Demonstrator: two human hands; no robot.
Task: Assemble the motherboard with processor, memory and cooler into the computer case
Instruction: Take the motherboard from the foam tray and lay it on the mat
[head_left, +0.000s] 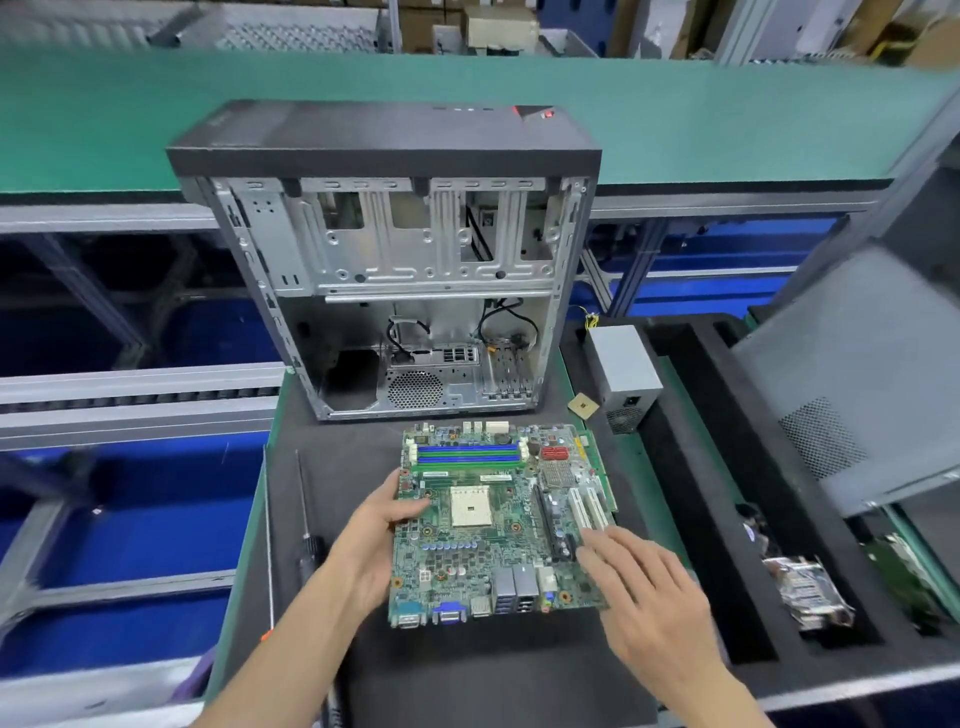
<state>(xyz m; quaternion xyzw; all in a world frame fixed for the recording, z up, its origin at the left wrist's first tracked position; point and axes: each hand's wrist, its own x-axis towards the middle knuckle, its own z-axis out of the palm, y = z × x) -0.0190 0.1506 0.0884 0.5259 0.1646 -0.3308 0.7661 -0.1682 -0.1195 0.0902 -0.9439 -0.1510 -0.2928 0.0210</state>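
Left hand (371, 540) pinches board (498, 525) edge; right hand (644, 592) flat, loose on slots. Socket (470, 505) empty, risk: flexing board or brushing socket contacts.

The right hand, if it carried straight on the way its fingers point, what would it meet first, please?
Most likely the white expansion slots on the motherboard; the right hand points up-left with its fingertips just short of them, though height above the board is unclear.
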